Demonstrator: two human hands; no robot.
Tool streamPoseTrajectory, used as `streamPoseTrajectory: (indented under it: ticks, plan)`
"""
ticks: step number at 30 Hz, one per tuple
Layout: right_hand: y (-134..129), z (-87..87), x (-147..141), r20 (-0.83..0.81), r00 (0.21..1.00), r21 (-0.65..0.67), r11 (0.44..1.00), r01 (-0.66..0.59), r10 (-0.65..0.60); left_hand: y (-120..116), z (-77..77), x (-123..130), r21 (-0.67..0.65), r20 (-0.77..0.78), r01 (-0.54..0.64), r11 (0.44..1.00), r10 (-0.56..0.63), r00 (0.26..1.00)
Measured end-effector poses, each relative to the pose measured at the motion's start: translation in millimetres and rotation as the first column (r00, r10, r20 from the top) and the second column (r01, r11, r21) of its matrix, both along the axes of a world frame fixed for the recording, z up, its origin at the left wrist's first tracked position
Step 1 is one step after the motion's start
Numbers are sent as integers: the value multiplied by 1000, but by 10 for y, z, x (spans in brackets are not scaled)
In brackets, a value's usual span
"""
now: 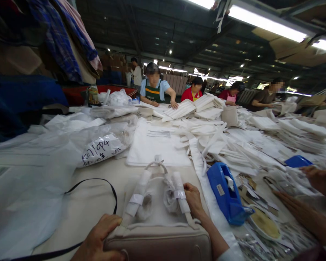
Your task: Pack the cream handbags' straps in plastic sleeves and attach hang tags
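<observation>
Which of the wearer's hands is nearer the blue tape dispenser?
Right. The right hand is just left of the dispenser; the left hand is farther left, across the bag.

A beige backpack [157, 235] lies on the counter [91, 206], base toward the viewer, upward-facing straps [141, 184] wrapped in white.

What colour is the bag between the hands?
The bag is pale beige, in the head view.

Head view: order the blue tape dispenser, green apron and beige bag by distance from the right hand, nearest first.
1. Beige bag, immediately left of the right hand.
2. Blue tape dispenser, to its right.
3. Green apron, far ahead.
</observation>
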State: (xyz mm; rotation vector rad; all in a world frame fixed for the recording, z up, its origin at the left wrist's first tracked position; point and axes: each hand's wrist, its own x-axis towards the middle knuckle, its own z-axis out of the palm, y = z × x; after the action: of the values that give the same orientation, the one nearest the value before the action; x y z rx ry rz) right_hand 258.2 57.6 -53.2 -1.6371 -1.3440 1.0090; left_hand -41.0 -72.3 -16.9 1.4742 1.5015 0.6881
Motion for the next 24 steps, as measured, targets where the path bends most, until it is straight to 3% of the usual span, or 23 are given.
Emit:
streamPoseTrajectory:
  ticks: [4, 8, 12, 15, 17, 20, 24]
  plan:
    - [53, -27, -23, 9, 1000, -35, 999, -4, 4, -29, -60, 50, -59, 106, -104, 993, 109, 988]
    - [70, 63, 42, 19, 998, -60, 997, -54, 56, -18, -62, 130, -168, 279, -88, 982, 133, 951]
    - [-298, 349, 280, 13, 990, -12, 990, -137, 137, -31, -93, 172, -250, 397, -83, 965, 181, 900]
    - [-723, 491, 453, -51, 948, -23, 948, -317, 315, -28, -121, 209, -300, 478, -49, 953, 195, 857]
    - [-922, 490, 496, -113, 930, -40, 934, -355, 349, -3, -101, 240, -314, 504, -24, 949, 189, 843]
    - [-1011, 400, 444, -159, 932, -89, 935, -343, 327, 59, 15, 271, -310, 468, -30, 950, 180, 865]
    - [-956, 258, 277, -205, 940, -144, 941, -306, 274, 130, 183, 243, -266, 359, -186, 946, 276, 891]
